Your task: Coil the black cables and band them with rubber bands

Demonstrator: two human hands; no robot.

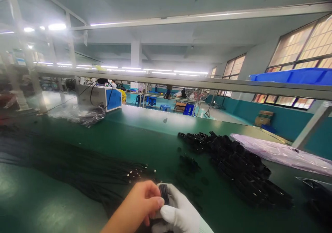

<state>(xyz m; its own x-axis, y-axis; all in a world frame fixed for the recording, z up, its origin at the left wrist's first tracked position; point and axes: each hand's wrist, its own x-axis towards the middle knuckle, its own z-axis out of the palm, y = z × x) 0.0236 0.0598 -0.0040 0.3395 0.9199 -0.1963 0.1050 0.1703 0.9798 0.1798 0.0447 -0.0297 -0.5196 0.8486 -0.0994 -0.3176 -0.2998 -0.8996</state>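
Near the bottom edge of the head view, both my hands meet around a small coil of black cable (pixel 164 193). My left hand (pixel 141 205) is bare and pinches the coil's near side between thumb and fingers. A white glove covers my right hand (pixel 183 210), whose fingers wrap round the coil from the right. The coil's lower part is hidden by the hands. Just beyond my left hand lie the pale-tipped ends of a long bundle of black cables (pixel 75 163), which stretches away to the left. A small clump of black pieces (pixel 190 162) rests ahead of my right hand.
A large heap of black coils (pixel 233 160) covers the right of the green table (pixel 145 136), beside a pinkish plastic sheet (pixel 280 153). Clear plastic bags (pixel 83 114) lie before a blue-and-white machine (pixel 100 96). Overhead, a shelf rail (pixel 181 76) crosses, bearing a blue bin (pixel 295 76).
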